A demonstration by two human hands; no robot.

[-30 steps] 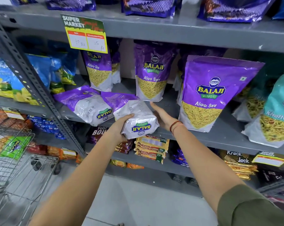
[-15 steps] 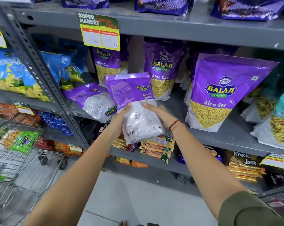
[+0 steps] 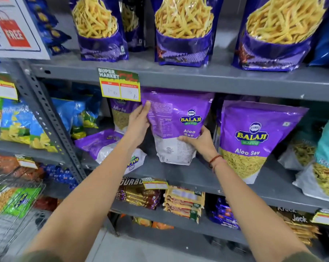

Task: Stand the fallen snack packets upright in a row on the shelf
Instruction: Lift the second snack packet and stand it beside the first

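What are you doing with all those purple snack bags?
A person is tidying the shelf. Both hands hold one purple Aloo Sev packet upright: the left hand on its upper side, the right hand near its bottom. Its base looks set on the shelf beside a standing packet. Another purple packet lies flat to the left, not yet stood up.

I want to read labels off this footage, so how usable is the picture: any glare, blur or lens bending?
Head view: soft glare streaks the held Aloo Sev packet between the left hand and right hand, and its small print is too blurred to read; the price tag figures are smeared; the grey shelf edge slopes and the frame edges bend from the wide lens; the lower shelves sit in shadow.
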